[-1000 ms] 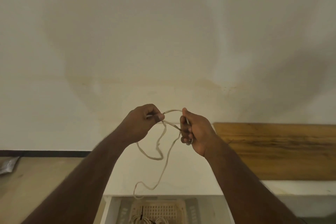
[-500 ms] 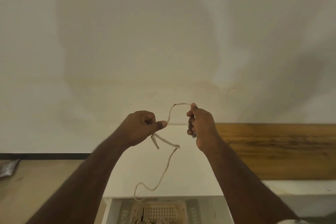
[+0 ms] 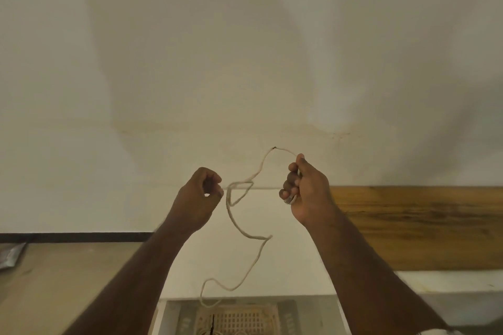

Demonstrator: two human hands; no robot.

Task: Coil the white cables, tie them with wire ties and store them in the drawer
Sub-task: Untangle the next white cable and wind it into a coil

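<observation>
I had the thin, kinked white cable [image 3: 246,236] held up in front of the pale wall: my left hand [image 3: 200,193] pinched it beside a small loop, and my right hand [image 3: 304,189] was curled round its upper stretch, the frayed tip arcing free above that fist. The rest hung slack between my forearms, trailing toward the open white drawer [image 3: 163,318] with its beige perforated plastic basket [image 3: 236,319] below. To coil it well, I judged I should gather even loops into one hand, feeding the tail smoothly to ease out the kinks.
</observation>
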